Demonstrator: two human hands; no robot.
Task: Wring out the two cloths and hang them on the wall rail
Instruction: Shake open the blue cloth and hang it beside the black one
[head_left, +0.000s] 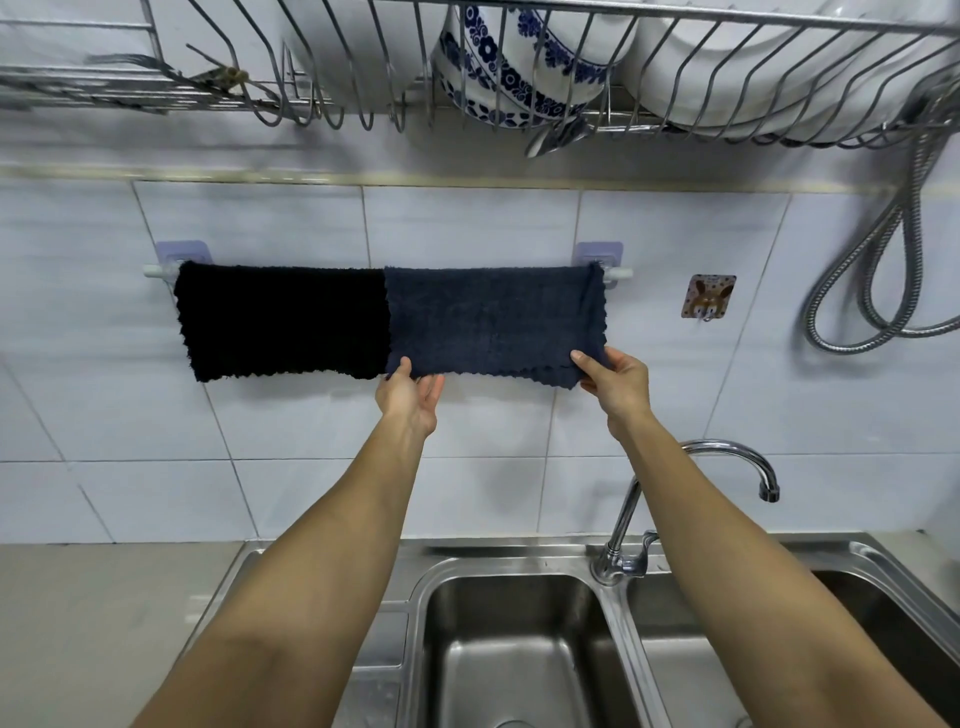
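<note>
Left hand (410, 395) and right hand (613, 382) each pinch a lower corner of the blue cloth (493, 319), thumb in front, fingers behind. The blue cloth hangs over the rail (618, 274), right half; the black cloth (283, 319) hangs over the left half, edges touching. Below the rail: tap (727, 452), sink (524, 571).
</note>
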